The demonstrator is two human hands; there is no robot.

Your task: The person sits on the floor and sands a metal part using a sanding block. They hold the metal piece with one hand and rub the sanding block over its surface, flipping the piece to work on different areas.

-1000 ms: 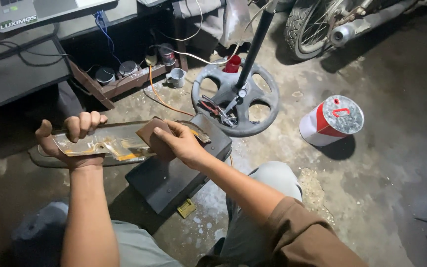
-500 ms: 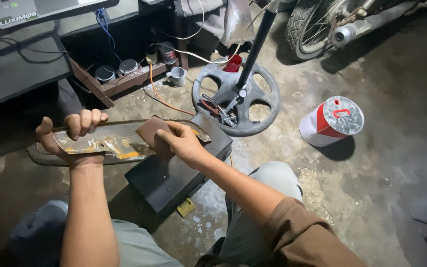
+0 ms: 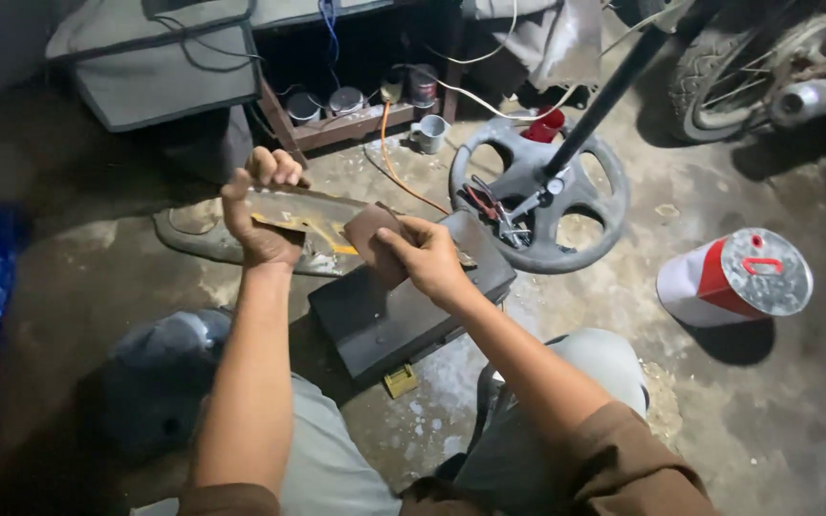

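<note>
My left hand (image 3: 258,212) grips a long flat strip (image 3: 322,225) of worn metal or rubber with yellowish patches, holding it across a dark block (image 3: 403,306) on the floor. My right hand (image 3: 424,256) presses a brown piece of sandpaper (image 3: 367,231) onto the strip just right of my left hand. Both forearms reach forward over my knees.
A black wheel-shaped stand base (image 3: 539,196) with a pole and red-handled pliers (image 3: 485,203) lies behind the block. A red and white tin (image 3: 736,279) lies on its side at right. A metal cup (image 3: 428,134), small cans, cables and a motorcycle wheel (image 3: 719,67) are at the back.
The view has shifted, so everything sits further right in the picture. My right hand has slid the sandpaper a little along the strip; my left hand keeps its grip.
</note>
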